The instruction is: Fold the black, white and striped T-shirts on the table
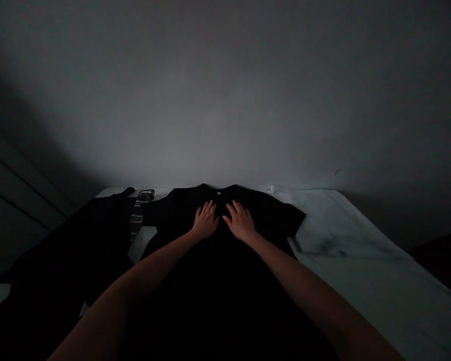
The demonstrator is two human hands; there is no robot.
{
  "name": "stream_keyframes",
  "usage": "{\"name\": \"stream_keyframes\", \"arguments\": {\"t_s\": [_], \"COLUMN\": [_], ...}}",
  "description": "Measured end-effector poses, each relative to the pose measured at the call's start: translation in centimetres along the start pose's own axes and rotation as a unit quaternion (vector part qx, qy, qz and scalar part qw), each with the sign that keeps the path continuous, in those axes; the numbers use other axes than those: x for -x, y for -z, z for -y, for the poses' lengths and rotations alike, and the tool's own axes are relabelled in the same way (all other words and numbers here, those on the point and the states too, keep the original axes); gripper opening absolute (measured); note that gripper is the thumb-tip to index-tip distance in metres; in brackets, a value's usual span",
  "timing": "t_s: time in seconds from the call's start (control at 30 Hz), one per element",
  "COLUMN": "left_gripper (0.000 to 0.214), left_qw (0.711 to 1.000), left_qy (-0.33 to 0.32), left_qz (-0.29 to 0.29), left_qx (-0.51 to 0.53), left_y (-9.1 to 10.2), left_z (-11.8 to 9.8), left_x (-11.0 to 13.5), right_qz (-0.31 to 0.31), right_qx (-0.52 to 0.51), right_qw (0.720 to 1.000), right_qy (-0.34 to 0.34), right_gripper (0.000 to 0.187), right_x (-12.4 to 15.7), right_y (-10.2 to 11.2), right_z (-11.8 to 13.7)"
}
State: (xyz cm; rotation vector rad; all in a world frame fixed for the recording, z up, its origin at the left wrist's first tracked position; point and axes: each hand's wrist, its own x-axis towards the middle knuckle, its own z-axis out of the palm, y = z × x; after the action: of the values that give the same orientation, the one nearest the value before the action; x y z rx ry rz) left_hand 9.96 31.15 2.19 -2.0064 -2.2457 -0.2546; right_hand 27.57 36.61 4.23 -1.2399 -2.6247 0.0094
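Note:
A black T-shirt (270, 213) lies spread flat on a white bed (361, 271), collar toward the wall, a small white label at the neck. My left hand (205, 220) rests flat on the chest of the shirt just below the collar, fingers stretched out. My right hand (240, 220) lies flat beside it, fingers spread, almost touching the left. Neither hand holds anything. The lower part of the shirt is lost in darkness under my forearms.
A dark garment pile (78, 245) lies to the left on the bed, with a striped cloth (136, 218) at its edge. A white pillow (323, 220) sits right of the shirt. A plain grey wall (225, 100) stands behind. The room is dim.

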Motion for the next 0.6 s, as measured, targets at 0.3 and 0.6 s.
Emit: {"name": "stream_keyframes", "arguments": {"t_s": [0.3, 0.6], "left_gripper": [0.054, 0.062], "left_qw": [0.996, 0.999], "left_qy": [0.019, 0.020], "left_qz": [0.068, 0.028], "left_qx": [-0.054, 0.000], "left_y": [4.7, 4.3], "left_z": [12.5, -1.8], "left_x": [10.7, 15.5], "right_qz": [0.034, 0.025], "right_qx": [-0.015, -0.047], "right_qw": [0.998, 0.998], "right_qy": [-0.052, 0.044], "right_gripper": [0.068, 0.070], "right_x": [11.3, 17.8], "right_y": [-0.5, 0.6], "right_z": [-10.1, -2.2]}}
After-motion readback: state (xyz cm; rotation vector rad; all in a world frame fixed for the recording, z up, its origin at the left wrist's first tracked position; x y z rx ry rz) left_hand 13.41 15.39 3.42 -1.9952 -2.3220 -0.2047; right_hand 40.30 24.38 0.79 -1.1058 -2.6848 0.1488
